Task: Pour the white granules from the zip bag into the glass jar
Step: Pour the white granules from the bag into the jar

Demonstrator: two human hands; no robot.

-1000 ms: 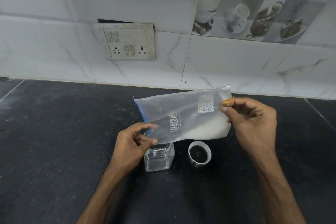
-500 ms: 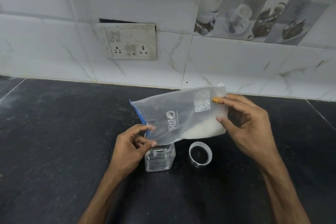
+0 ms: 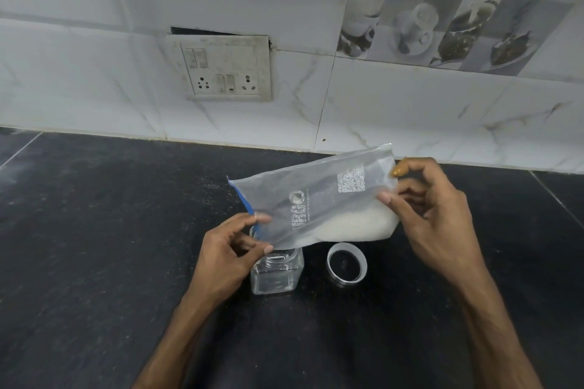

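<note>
Dark worktop [image 3: 94, 246] before me: glass jar [image 3: 276, 275] stands open, its lid [image 3: 347, 265] just beside, rim up.

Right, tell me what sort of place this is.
Most likely a home kitchen: a dark stone countertop against a tiled wall, decorative tiles printed with cups and food, and a switch-and-socket plate just above the counter.
</note>
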